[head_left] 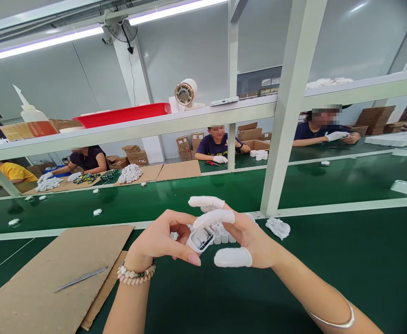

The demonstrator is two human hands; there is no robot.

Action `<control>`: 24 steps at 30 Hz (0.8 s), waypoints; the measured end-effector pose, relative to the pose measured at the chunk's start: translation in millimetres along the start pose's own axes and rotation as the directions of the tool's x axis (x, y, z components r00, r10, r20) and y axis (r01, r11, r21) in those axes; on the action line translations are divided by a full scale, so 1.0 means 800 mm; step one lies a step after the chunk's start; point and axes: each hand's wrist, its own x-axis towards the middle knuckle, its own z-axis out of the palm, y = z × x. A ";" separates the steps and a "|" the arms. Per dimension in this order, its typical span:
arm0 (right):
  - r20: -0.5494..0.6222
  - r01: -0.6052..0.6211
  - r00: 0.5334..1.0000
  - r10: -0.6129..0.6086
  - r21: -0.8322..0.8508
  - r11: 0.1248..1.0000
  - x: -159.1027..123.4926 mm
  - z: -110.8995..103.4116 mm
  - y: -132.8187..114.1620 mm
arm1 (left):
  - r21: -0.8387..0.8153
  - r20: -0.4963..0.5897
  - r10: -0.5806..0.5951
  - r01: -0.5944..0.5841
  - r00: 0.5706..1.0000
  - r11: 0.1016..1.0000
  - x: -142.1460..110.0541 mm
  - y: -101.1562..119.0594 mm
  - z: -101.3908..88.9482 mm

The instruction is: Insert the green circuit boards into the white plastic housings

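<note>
My left hand [162,236] grips a small white plastic housing [200,239] between thumb and fingers. The housing is tilted so its open end faces me, with white and dark parts visible inside. My right hand [250,236] wears white finger cots, and its thumb and fingers are spread apart around the housing's right side. One covered fingertip is close above the housing; whether it touches cannot be made out. Behind the hands, several white housings [223,234] stand in a row on the green work surface [189,301], partly hidden by my right hand.
Metal tweezers [80,279] lie on a cardboard sheet [43,273] at left. A crumpled white cloth item [277,228] lies by a metal post [287,106]. Beyond runs a green conveyor belt [175,197] carrying scattered white pieces; several co-workers sit across it. A shelf holds a red tray [123,115].
</note>
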 end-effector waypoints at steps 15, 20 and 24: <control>0.032 0.409 0.873 -0.486 -0.592 0.695 0.010 0.001 0.018 | -0.119 -0.030 0.002 -0.006 1.000 0.993 -0.004 0.008 0.001; 0.028 0.399 0.899 -0.437 -0.465 0.790 0.007 0.003 0.022 | -0.138 -0.042 0.006 -0.012 0.999 0.990 -0.004 0.007 0.002; 0.035 0.358 0.922 -0.386 -0.456 0.815 0.006 0.003 0.023 | -0.142 -0.073 -0.012 0.001 0.997 0.990 -0.003 0.007 0.002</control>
